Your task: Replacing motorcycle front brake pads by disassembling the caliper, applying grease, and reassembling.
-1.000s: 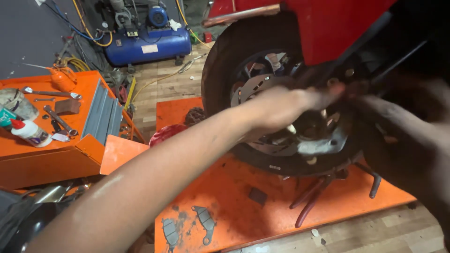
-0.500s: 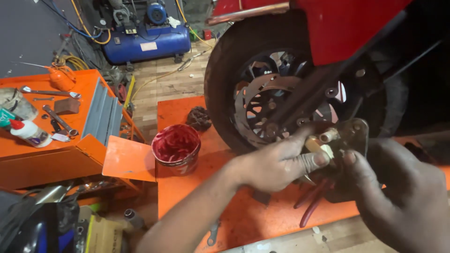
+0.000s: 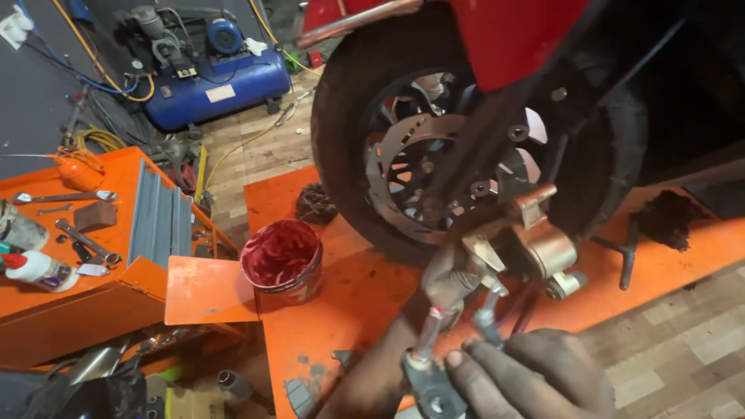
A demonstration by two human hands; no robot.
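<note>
A motorcycle front wheel [image 3: 335, 124] with a silver brake disc [image 3: 386, 167] stands on an orange lift platform [image 3: 349, 310] under a red fender [image 3: 512, 39]. A bronze brake caliper [image 3: 547, 247] hangs loose beside the disc. My left hand [image 3: 452, 277] grips the caliper's near edge. Lower down, my right hand [image 3: 535, 374] holds a grey metal caliper bracket [image 3: 428, 384] with two pins sticking up toward the caliper. Both hands are dirty with grease.
An open tub of red grease [image 3: 282, 260] sits on the platform left of the wheel. An orange tool cart [image 3: 77, 302] holds wrenches and a white bottle [image 3: 40, 270]. A blue air compressor [image 3: 209, 81] stands behind. A black T-handle tool [image 3: 625, 248] and dark rag [image 3: 667, 217] lie right.
Both hands came down from the wheel with the caliper. My right hand has dropped toward the bottom edge with the bracket, now apart from the caliper body.
</note>
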